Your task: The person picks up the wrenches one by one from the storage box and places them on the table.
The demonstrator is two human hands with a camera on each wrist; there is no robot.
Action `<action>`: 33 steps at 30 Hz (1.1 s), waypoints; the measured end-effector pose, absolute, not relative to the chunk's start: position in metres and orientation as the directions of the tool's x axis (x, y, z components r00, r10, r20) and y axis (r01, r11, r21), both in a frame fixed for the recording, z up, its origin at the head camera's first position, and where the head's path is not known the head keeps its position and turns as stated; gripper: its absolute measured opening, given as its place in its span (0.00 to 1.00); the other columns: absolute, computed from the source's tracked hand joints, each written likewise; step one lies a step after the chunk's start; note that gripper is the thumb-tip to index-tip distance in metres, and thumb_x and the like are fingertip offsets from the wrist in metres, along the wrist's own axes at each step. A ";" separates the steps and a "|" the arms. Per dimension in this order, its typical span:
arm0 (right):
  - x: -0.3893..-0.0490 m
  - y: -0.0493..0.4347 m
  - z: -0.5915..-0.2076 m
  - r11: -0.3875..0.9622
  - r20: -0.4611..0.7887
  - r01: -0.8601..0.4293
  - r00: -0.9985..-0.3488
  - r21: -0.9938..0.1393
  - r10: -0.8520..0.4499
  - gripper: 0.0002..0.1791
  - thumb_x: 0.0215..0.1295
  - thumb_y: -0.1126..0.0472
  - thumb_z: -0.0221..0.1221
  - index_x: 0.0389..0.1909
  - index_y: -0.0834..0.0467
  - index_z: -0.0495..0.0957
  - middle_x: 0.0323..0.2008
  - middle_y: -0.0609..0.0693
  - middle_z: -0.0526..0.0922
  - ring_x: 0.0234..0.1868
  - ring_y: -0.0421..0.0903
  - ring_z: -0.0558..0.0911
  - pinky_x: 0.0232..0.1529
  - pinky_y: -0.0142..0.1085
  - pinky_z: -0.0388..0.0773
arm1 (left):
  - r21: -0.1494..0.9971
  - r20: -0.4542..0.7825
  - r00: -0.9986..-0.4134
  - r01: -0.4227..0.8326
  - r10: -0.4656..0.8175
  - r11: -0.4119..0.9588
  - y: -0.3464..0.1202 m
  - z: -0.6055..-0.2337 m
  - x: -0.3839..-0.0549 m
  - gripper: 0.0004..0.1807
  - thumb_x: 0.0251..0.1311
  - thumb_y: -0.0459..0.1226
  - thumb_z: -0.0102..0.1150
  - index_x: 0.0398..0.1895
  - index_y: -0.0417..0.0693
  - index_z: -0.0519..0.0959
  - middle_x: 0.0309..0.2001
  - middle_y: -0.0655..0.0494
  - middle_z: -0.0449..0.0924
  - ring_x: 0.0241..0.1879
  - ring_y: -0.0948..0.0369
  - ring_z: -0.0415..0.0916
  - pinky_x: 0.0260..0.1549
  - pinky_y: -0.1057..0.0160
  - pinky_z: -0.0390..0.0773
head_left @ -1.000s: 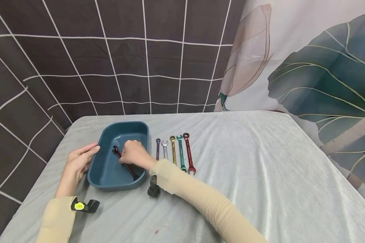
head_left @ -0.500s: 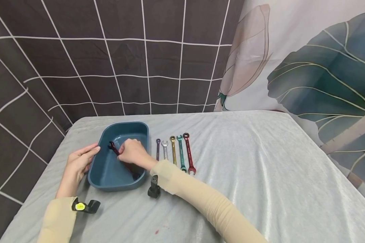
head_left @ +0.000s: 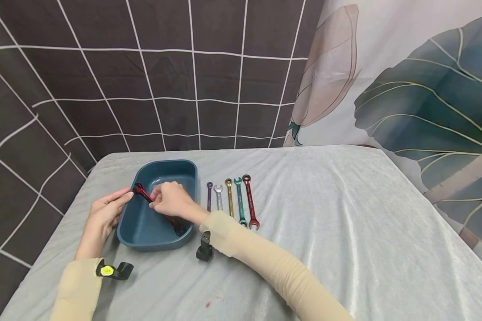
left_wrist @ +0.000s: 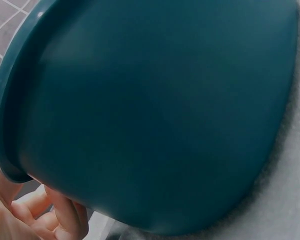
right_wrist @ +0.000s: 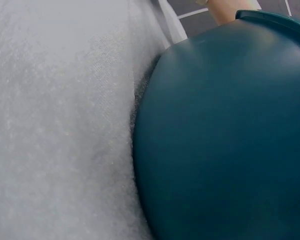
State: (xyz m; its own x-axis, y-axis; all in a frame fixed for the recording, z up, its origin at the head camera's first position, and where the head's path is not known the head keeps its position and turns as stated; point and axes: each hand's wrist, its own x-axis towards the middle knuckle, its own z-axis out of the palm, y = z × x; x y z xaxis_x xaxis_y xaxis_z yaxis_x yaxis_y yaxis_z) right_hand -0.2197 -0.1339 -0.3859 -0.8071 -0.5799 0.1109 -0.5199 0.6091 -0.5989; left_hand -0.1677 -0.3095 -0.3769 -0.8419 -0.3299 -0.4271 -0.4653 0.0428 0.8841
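Observation:
My right hand (head_left: pixel 172 199) reaches into a blue plastic tub (head_left: pixel 154 246) and pinches a dark red combination wrench (head_left: pixel 143 192) by its shaft. One end of the wrench is raised near the tub's left rim, close to my left fingertips; the other end lies low toward the near right corner, in shadow. My left hand (head_left: pixel 102 216) grips the left rim, and in the left wrist view its curled fingers (left_wrist: pixel 64 212) show below the tub's edge (left_wrist: pixel 9 165). The tub's outer wall (right_wrist: pixel 225 135) fills much of the right wrist view, where my right hand is hidden.
Right of the tub lie several wrenches in a row: purple (head_left: pixel 209 196), silver (head_left: pixel 218 196), gold (head_left: pixel 230 198), green (head_left: pixel 240 200) and red (head_left: pixel 251 200). A pale grey cloth (head_left: pixel 325 232) covers the table. Behind stand a dark gridded curtain (head_left: pixel 217 76) and a leaf-patterned one.
My right hand has shifted slightly left and away from me, sliding the wrench up so its raised end reaches the tub's left rim. My left hand has stayed on the rim.

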 end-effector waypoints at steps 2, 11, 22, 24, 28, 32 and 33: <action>-0.220 -0.134 -0.386 0.604 0.125 -0.525 -0.807 -0.600 -0.577 0.04 0.59 0.55 0.66 0.30 0.51 0.82 0.19 0.36 0.80 0.20 0.28 0.74 0.24 0.19 0.68 | 0.885 -0.425 -0.842 -0.463 -0.332 0.041 -0.310 -0.377 -0.168 0.33 0.54 0.50 0.67 0.65 0.61 0.72 0.23 0.84 0.77 0.27 0.79 0.77 0.26 0.72 0.77; -0.217 -0.133 -0.383 0.572 0.164 -0.542 -0.798 -0.615 -0.580 0.04 0.59 0.57 0.66 0.31 0.52 0.82 0.20 0.37 0.80 0.19 0.28 0.74 0.23 0.19 0.68 | 0.890 -0.427 -0.842 -0.456 -0.329 0.015 -0.311 -0.378 -0.169 0.26 0.55 0.49 0.68 0.59 0.68 0.77 0.23 0.83 0.78 0.26 0.79 0.77 0.26 0.73 0.77; -0.213 -0.128 -0.375 0.521 0.217 -0.521 -0.817 -0.677 -0.535 0.04 0.59 0.57 0.66 0.33 0.53 0.82 0.23 0.40 0.83 0.20 0.26 0.74 0.24 0.18 0.68 | 0.885 -0.442 -0.847 -0.465 -0.295 0.009 -0.312 -0.377 -0.168 0.32 0.55 0.49 0.67 0.65 0.64 0.71 0.24 0.84 0.78 0.28 0.79 0.77 0.28 0.73 0.77; -0.213 -0.127 -0.374 0.500 0.223 -0.508 -0.823 -0.701 -0.523 0.05 0.59 0.57 0.66 0.34 0.53 0.82 0.24 0.40 0.84 0.20 0.26 0.75 0.24 0.18 0.68 | 0.886 -0.441 -0.850 -0.464 -0.289 0.010 -0.313 -0.376 -0.167 0.33 0.55 0.50 0.67 0.66 0.63 0.70 0.26 0.84 0.78 0.28 0.79 0.76 0.28 0.74 0.77; -0.213 -0.126 -0.372 0.458 0.216 -0.474 -0.834 -0.752 -0.508 0.06 0.59 0.57 0.66 0.35 0.54 0.83 0.25 0.42 0.85 0.21 0.26 0.75 0.25 0.18 0.70 | 0.885 -0.443 -0.853 -0.465 -0.276 0.014 -0.313 -0.375 -0.167 0.33 0.54 0.50 0.67 0.65 0.64 0.71 0.27 0.84 0.78 0.29 0.79 0.76 0.28 0.74 0.76; -0.213 -0.125 -0.373 0.424 0.211 -0.456 -0.835 -0.782 -0.508 0.06 0.58 0.58 0.68 0.34 0.54 0.83 0.24 0.43 0.86 0.21 0.26 0.76 0.25 0.19 0.72 | 0.883 -0.449 -0.852 -0.470 -0.268 0.015 -0.313 -0.376 -0.167 0.32 0.55 0.50 0.67 0.66 0.65 0.70 0.27 0.85 0.78 0.29 0.80 0.75 0.29 0.74 0.76; -0.212 -0.124 -0.373 0.416 0.215 -0.458 -0.832 -0.786 -0.511 0.06 0.57 0.58 0.68 0.34 0.54 0.83 0.24 0.43 0.85 0.20 0.25 0.76 0.25 0.19 0.72 | 0.882 -0.449 -0.852 -0.470 -0.268 0.015 -0.313 -0.376 -0.167 0.32 0.55 0.50 0.67 0.66 0.66 0.70 0.27 0.85 0.77 0.29 0.80 0.75 0.29 0.74 0.76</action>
State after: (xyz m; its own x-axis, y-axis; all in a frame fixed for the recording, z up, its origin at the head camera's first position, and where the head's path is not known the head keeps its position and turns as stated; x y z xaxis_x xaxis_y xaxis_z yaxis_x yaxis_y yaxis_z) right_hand -0.2124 -0.1245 -0.3728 -0.8324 -0.5109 0.2146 -0.4579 0.4158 -0.7858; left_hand -0.1667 -0.3133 -0.3757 -0.8523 -0.2676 -0.4495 -0.4702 0.0154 0.8824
